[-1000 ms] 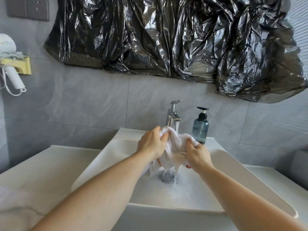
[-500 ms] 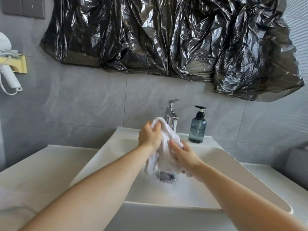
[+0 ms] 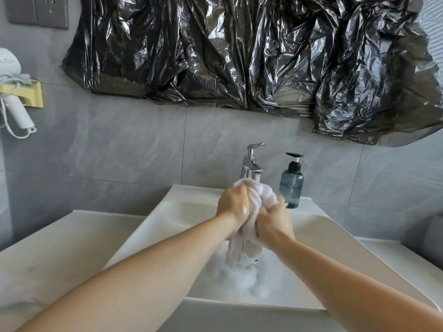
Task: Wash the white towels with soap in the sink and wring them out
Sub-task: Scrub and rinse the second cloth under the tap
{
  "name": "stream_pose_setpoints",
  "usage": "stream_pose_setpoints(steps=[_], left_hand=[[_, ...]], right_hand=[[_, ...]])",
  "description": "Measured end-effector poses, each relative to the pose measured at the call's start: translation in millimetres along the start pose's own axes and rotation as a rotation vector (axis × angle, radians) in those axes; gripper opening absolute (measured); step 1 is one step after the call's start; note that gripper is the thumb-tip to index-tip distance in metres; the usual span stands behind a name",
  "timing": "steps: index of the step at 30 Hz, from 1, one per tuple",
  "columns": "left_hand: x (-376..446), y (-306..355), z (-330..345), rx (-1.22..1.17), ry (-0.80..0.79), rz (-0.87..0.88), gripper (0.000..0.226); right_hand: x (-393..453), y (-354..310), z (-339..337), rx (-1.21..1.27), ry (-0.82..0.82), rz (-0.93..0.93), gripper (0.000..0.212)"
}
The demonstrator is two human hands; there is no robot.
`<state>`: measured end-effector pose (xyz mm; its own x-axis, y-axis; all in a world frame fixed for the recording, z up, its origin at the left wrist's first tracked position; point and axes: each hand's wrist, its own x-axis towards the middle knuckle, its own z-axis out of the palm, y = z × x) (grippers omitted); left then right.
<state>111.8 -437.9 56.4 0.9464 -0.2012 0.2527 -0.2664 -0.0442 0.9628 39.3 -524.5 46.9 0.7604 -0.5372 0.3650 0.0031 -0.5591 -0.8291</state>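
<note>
One white towel (image 3: 254,207) is in play, wet and bunched into a soft rope, and both hands are wrapped tight around it. The left hand (image 3: 233,203) grips the upper bunch with fingers curled in, skin glossy with suds; the right hand (image 3: 273,222) clamps the cloth just beside it, slightly lower. The towel's limp tail hangs below the hands into one white glazed sink (image 3: 148,236), down to a patch of foam (image 3: 239,279); whether the tip touches the drain I can't quite make out. Behind the hands stands one angular chrome tap (image 3: 250,164), and behind the right hand one smoky blue pump bottle (image 3: 291,185) with a black top. Half a second ago the hands sat further apart with the right one lower; they have now closed together on the cloth.
</note>
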Motion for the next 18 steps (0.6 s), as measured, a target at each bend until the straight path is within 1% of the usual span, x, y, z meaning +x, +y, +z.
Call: stream_pose_setpoints(steps=[1, 3, 5, 6, 8, 9, 10, 11, 13, 15, 16, 18], left_hand=[[1.7, -0.3, -1.7, 0.016, 0.04, -0.033, 0.055], [5.8, 1.3, -4.1, -0.004, 0.085, -0.076, 0.047], [0.9, 5.5, -1.1, -0.006, 0.055, -0.043, 0.039], [-2.9, 7.1, 1.8, 0.009, 0.014, -0.006, 0.042], [-5.3, 3.5, 7.9, 0.062, -0.045, 0.03, 0.059], [-3.8, 3.2, 8.6, 0.084, -0.034, 0.011, 0.065], [5.4, -0.4, 7.1, 0.103, 0.0, -0.008, 0.065], [8.4, 0.1, 4.8, 0.142, 0.027, -0.037, 0.059], [11.6, 2.7, 3.7, 0.175, 0.077, -0.006, 0.038], [0.1, 4.6, 4.1, 0.084, 0.019, 0.042, 0.033], [-4.9, 4.9, 6.6, 0.098, -0.017, 0.021, 0.035], [3.1, -3.1, 8.7, 0.221, -0.08, -0.023, 0.045]], right_hand=[[-4.7, -1.5, 3.5, 0.057, -0.011, -0.03, 0.019], [-14.3, -6.2, 5.6, 0.107, -0.012, -0.093, 0.012], [-8.0, -8.5, 3.3, 0.066, 0.006, -0.07, 0.014], [-2.6, -7.6, 0.1, 0.041, 0.012, -0.019, 0.017], [2.9, -3.4, -3.6, 0.015, 0.002, 0.071, 0.02], [0.2, -2.7, -2.3, 0.028, -0.003, 0.066, 0.022], [-3.6, -3.1, 0.0, 0.05, 0.001, 0.031, 0.022], [-7.9, -4.1, 1.9, 0.063, 0.008, -0.019, 0.019], [-9.1, -7.2, 1.7, 0.014, 0.021, -0.084, 0.013], [-1.8, -8.3, -1.9, -0.064, 0.014, -0.047, 0.022], [0.6, -7.6, -4.0, -0.085, 0.005, 0.008, 0.028], [-2.8, -6.2, -2.4, -0.028, -0.025, 0.07, 0.026]])
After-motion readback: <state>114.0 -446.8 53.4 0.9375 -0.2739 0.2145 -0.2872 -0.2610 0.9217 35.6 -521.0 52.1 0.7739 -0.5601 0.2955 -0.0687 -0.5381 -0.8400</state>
